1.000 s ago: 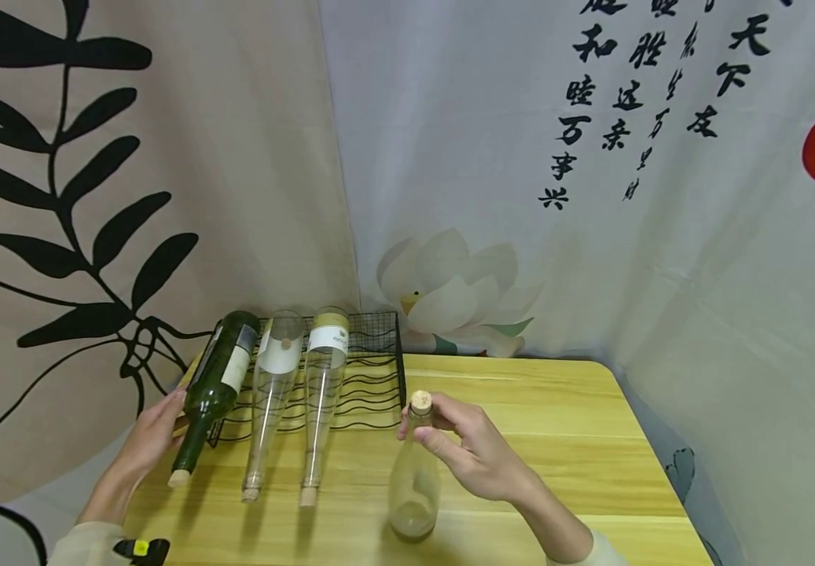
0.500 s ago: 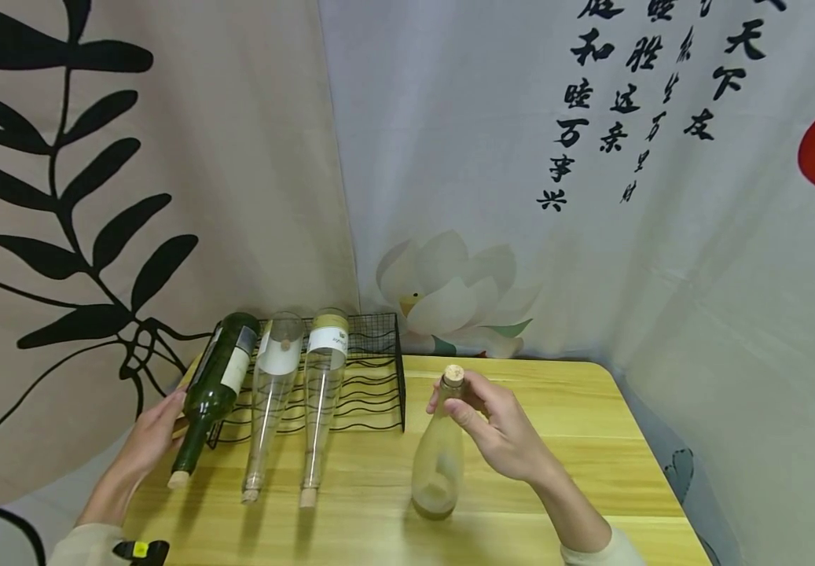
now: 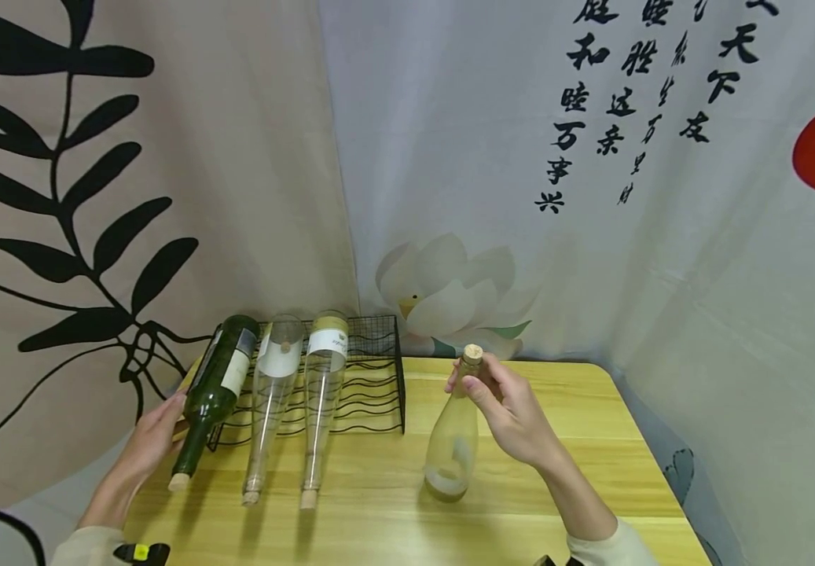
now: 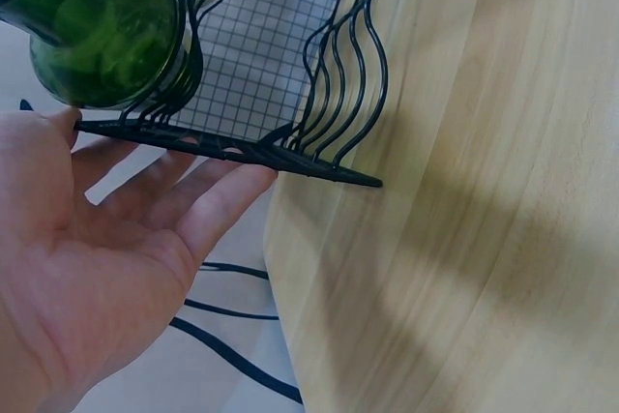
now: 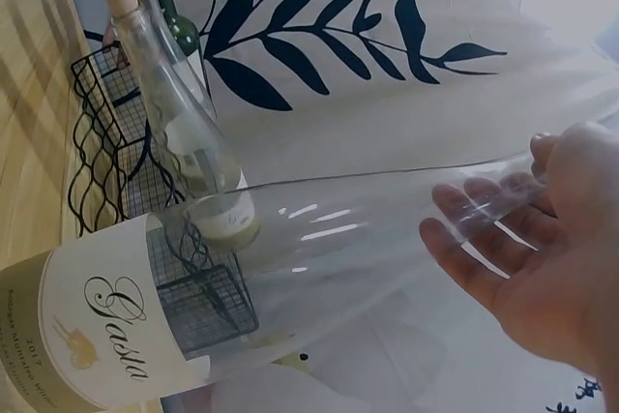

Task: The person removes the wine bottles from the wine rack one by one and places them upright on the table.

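My right hand (image 3: 516,413) holds a clear glass bottle (image 3: 452,452) by its neck, fingers and thumb around it below the cork (image 3: 473,354). The bottle tilts slightly, cork end up; the right wrist view shows its cream label (image 5: 106,311). At the left end of the black wire rack (image 3: 372,385), my left hand (image 3: 148,440) rests its fairly straight fingers against the side frame. Beside that hand a green corked bottle (image 3: 212,401) lies in the rack. To its right lie two clear corked bottles, one left (image 3: 274,409) and one right (image 3: 324,409), necks toward me.
A yellow wooden table (image 3: 556,440) carries the rack near its back edge. Behind it hang pale cloths with a black leaf print (image 3: 96,228) and dark writing (image 3: 573,98). The table's right edge slopes down beside a grey-blue strip of cloth.
My right hand has carried the clear bottle to the right and farther from me, up in the head view. My left hand and the bottles in the rack stay put.
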A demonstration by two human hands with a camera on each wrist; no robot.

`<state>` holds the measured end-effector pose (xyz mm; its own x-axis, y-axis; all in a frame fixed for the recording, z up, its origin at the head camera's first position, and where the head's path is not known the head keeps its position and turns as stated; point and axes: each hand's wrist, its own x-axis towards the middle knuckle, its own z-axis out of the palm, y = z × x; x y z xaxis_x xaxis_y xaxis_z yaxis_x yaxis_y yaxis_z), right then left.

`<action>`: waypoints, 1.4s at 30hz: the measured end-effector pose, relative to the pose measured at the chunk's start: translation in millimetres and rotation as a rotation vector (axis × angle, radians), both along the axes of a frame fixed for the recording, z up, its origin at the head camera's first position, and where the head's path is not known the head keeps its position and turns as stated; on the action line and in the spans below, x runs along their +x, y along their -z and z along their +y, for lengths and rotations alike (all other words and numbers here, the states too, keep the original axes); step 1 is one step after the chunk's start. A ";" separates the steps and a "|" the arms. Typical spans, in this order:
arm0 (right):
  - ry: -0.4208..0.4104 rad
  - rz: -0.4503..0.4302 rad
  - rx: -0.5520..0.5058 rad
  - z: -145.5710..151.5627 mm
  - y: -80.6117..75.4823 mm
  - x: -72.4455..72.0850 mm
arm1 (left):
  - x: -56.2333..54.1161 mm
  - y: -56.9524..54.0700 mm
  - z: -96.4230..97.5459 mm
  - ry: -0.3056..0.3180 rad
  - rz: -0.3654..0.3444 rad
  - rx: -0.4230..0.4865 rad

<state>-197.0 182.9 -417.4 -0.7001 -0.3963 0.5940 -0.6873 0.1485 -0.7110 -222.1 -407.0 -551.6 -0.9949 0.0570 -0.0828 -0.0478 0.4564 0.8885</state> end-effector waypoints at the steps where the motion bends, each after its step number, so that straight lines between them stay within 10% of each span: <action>1: 0.008 -0.007 0.001 1.1 0.2 -0.7 | 0.2 0.4 0.1 -0.002 0.000 0.005; 42: 0.302 -0.077 -0.010 54.5 11.7 -50.9 | 3.1 -1.1 2.4 0.014 0.029 0.009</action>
<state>-247.9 237.4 -429.1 -0.8286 -0.1580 0.5371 -0.5569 0.3304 -0.7620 -219.0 -404.6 -550.6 -0.9960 0.0712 -0.0535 -0.0159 0.4487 0.8935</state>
